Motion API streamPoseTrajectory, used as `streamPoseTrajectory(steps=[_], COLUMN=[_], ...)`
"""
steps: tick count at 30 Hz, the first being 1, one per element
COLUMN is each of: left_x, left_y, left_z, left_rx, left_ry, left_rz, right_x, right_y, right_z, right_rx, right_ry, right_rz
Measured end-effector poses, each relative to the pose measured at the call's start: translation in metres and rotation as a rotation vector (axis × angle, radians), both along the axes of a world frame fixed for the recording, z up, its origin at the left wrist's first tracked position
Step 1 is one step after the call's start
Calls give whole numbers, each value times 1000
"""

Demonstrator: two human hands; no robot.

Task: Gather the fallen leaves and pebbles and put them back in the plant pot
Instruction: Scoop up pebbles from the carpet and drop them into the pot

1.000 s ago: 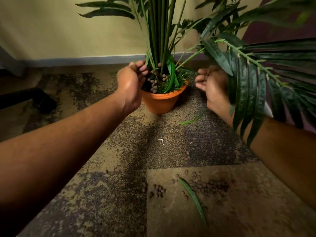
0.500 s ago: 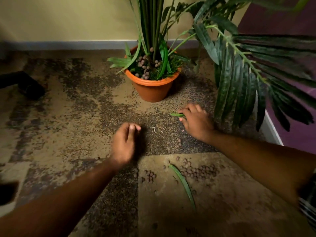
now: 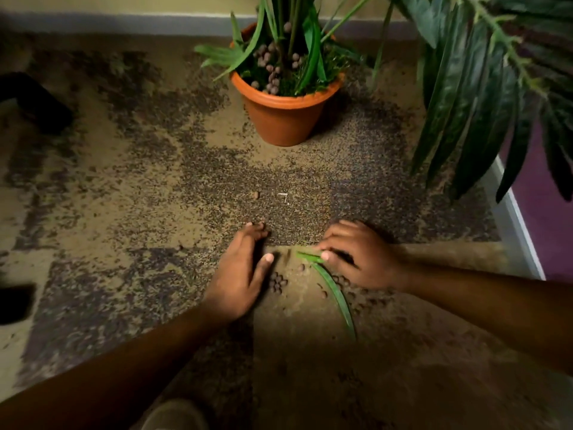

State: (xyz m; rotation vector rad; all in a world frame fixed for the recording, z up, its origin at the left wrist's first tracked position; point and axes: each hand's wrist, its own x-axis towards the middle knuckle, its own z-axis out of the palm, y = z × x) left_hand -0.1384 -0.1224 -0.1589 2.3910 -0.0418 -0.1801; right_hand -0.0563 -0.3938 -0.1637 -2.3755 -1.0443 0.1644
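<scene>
Change: both hands have dropped from near the pot to the floor, close to the spilled pebbles and leaf.
Left hand [image 3: 240,277]: flat on the carpet [image 3: 124,187], fingers straight and close together, thumb out beside a small cluster of pebbles [image 3: 277,283].
Plant pot [image 3: 283,119]: orange, upright near the wall, well apart from both hands, pebbles piled inside.
Long leaf [image 3: 336,297]: lying on the carpet between the hands.
Right hand [image 3: 361,259]: fingers curled, thumb and fingertips pinching a short green leaf [image 3: 308,257].
</scene>
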Motion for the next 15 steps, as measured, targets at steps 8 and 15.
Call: streamPoseTrajectory(steps=[8,15], left_x=[94,29], left_y=[13,-25], left_z=[-19,-13], left_rx=[334,203], left_ry=[-85,-37], left_rz=[-1,-159], right_x=[49,-29], right_y=[11,-4], right_z=[-2,10], right_rx=[-233,-372], right_ry=[70,48], right_rz=[-151,258])
